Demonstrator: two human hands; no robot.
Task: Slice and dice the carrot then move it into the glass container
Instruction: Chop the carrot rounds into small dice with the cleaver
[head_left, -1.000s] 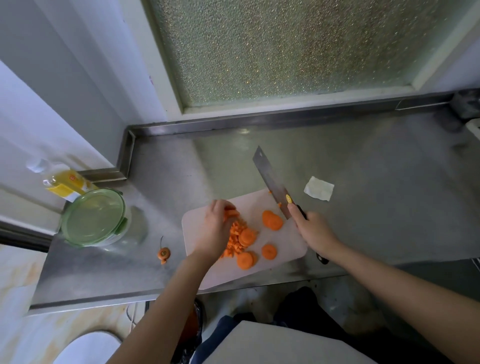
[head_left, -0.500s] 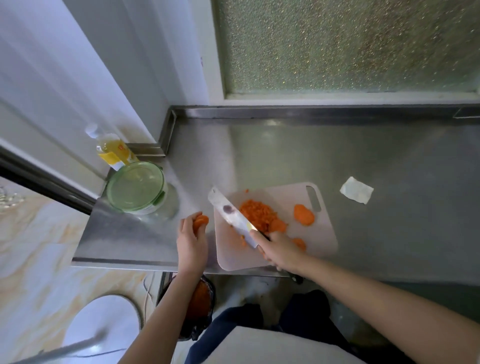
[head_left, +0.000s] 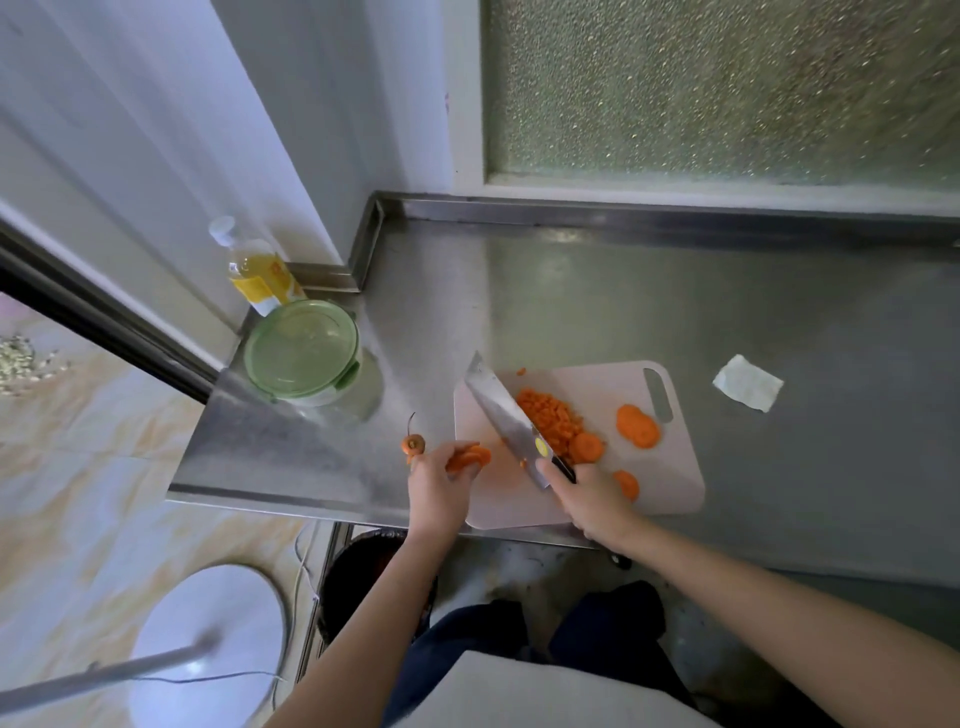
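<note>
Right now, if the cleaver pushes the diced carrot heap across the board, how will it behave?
The heap of small orange carrot dice is loose, so it would probably spread rather than slide as one. The pieces look light; the smooth pale pink cutting board likely lets them skid.

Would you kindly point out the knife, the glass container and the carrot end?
knife (head_left: 501, 415): head view, blade flat.
glass container (head_left: 301, 348): head view, green lid.
carrot end (head_left: 414, 444): head view, cut face.

Diced carrot heap (head_left: 548, 421), round slices (head_left: 638, 426) beside, glass container (head_left: 304, 353) lidded
</note>
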